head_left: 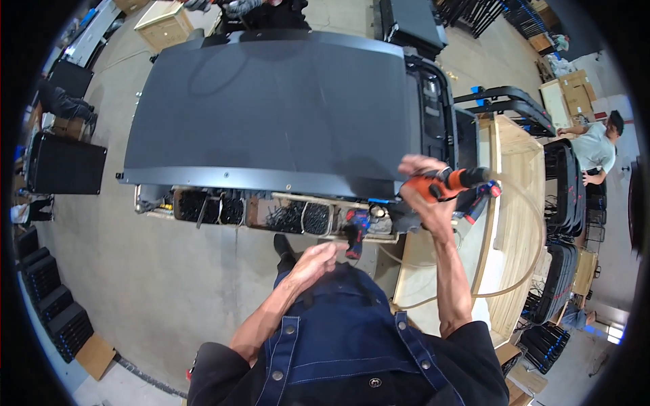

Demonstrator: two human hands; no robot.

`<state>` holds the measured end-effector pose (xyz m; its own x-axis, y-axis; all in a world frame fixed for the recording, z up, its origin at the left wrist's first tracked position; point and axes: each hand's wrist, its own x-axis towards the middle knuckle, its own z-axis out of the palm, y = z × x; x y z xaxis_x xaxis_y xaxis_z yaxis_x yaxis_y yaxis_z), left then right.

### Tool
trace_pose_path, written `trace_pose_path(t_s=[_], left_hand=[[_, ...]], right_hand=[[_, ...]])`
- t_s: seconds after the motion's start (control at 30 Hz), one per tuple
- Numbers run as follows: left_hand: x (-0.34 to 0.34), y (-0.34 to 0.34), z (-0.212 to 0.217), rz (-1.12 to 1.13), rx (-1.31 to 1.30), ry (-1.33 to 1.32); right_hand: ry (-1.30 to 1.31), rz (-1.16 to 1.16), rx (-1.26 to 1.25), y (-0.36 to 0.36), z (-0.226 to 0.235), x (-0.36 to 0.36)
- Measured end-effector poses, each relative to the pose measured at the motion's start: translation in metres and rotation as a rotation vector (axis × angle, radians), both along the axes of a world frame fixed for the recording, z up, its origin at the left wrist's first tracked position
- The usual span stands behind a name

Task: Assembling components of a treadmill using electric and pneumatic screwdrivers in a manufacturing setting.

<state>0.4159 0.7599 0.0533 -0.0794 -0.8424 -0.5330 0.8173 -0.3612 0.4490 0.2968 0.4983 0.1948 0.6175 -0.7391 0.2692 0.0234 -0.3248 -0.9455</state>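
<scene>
My right hand is wrapped around an orange drill-like power tool, raised over the right front corner of a large dark panel. The tool's dark nose points to the right. My left hand hovers in front of my apron with its fingers drawn together; whatever they may pinch is too small to make out. Close beside it, a blue and red cordless drill rests in the parts tray. Several open compartments of dark screws line the panel's front edge.
A tan hose loops at the right past a wooden crate. Another red and blue cordless tool lies beside the crate. A co-worker stands at far right near stacked black frames. Black cases stand at left.
</scene>
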Motion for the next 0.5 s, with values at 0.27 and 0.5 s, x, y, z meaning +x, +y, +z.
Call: trace_pose_path(t_s=[0.27, 0.5], left_hand=[[-0.006, -0.01, 0.02, 0.183, 0.012, 0.131], [-0.017, -0.019, 0.032, 0.323, -0.012, 0.251]], right_hand=[[-0.433, -0.055, 0.455, 0.046, 0.022, -0.025], [-0.635, -0.082, 0.666, 0.075, 0.005, -0.042]])
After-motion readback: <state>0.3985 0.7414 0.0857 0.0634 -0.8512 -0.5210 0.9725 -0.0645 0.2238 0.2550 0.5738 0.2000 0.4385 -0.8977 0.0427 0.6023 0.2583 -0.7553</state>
